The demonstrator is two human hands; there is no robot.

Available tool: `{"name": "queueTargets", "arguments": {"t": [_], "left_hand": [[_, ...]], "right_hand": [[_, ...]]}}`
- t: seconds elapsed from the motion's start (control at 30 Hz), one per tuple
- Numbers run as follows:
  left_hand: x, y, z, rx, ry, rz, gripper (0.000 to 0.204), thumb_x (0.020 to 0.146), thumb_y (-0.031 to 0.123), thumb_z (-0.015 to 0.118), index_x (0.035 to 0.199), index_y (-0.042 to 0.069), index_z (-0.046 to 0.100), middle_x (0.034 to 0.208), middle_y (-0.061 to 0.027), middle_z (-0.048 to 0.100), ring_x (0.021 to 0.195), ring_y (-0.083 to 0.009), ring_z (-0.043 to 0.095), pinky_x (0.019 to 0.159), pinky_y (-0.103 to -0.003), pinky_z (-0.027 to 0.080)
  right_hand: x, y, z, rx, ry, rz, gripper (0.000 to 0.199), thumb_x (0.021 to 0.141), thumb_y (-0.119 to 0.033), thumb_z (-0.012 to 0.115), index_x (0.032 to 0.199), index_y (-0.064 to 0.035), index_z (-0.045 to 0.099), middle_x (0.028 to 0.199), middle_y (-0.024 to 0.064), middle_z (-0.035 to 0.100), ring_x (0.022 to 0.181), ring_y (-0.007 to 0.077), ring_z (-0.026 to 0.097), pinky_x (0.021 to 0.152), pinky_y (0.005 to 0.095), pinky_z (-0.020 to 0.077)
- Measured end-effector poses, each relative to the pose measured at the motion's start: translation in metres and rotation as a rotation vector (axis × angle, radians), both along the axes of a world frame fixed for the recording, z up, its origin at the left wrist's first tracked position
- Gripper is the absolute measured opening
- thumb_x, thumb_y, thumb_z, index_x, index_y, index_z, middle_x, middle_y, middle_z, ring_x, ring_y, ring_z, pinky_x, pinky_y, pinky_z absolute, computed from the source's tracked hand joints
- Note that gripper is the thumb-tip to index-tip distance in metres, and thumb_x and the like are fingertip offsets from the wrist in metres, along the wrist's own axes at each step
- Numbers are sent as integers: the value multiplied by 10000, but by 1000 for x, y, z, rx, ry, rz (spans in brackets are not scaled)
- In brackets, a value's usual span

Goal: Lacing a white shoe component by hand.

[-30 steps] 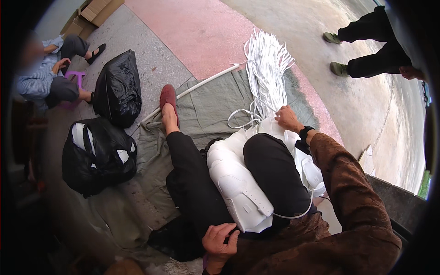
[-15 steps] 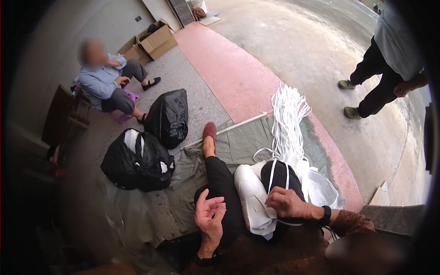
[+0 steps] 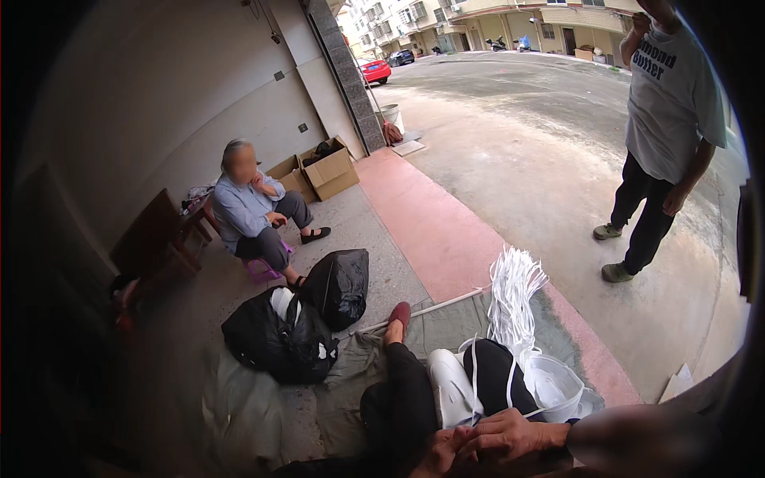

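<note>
My left hand [image 3: 444,452] and my right hand [image 3: 510,434] meet low in the view, over my lap. The right fingers are pressed together on a white shoelace [image 3: 474,370] that loops up over my dark trouser leg. My left fingers are closed against the right ones; what they grip is hidden. Beyond the hands, a white shoe [image 3: 450,384] lies between my legs, its near end partly covered. To the right of my knee are white curved pieces [image 3: 555,381], whose kind I cannot tell. A thick bundle of white laces [image 3: 512,299] spreads farther out.
Two black plastic bags [image 3: 339,291] with white things in one stand at the left. Green-grey cloth [image 3: 351,374] covers the floor, with a pale rod [image 3: 430,308] along it. A seated person [image 3: 247,207] and a standing person [image 3: 665,119] are nearby. Open cardboard boxes [image 3: 331,171] stand behind.
My hands were apart and have come together lower down. The left hand was open and is now closed. The head view has tilted up, showing the street and cars.
</note>
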State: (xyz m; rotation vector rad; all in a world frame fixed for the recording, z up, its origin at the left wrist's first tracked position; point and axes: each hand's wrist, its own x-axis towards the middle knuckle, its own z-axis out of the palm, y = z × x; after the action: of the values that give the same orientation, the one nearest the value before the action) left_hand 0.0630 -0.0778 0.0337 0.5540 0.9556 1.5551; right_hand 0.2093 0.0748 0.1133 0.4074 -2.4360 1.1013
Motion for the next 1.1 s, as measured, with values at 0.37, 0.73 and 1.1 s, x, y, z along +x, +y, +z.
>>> {"name": "queueTargets", "arguments": {"t": [0.37, 0.73, 1.1], "left_hand": [[-115, -109, 38, 175, -478, 441, 306, 1033, 295, 489, 850, 64, 573, 567, 49, 298, 490, -86, 257, 492, -266, 246], [-256, -94, 7, 139, -229, 896, 336, 1042, 128, 448, 1366, 211, 483, 762, -42, 557, 562, -93, 421, 547, -256, 362], [-193, -98, -42, -139, -218, 807, 673, 1015, 114, 500, 1574, 148, 126, 776, -121, 632, 532, -111, 457, 501, -245, 365]], "right_hand": [[70, 86, -133, -334, -302, -1073, 42, 774, 17, 672, 804, 7, 643, 709, 111, 679, 648, 183, 649, 604, 316, 511], [-77, 38, -57, 34, -268, -529, 102, 835, -21, 691, 933, -45, 698, 827, 130, 680, 714, 317, 686, 602, 370, 539], [-42, 44, -70, 58, -362, -486, 81, 813, 4, 701, 887, -26, 686, 770, 127, 647, 670, 309, 672, 589, 358, 533]]}}
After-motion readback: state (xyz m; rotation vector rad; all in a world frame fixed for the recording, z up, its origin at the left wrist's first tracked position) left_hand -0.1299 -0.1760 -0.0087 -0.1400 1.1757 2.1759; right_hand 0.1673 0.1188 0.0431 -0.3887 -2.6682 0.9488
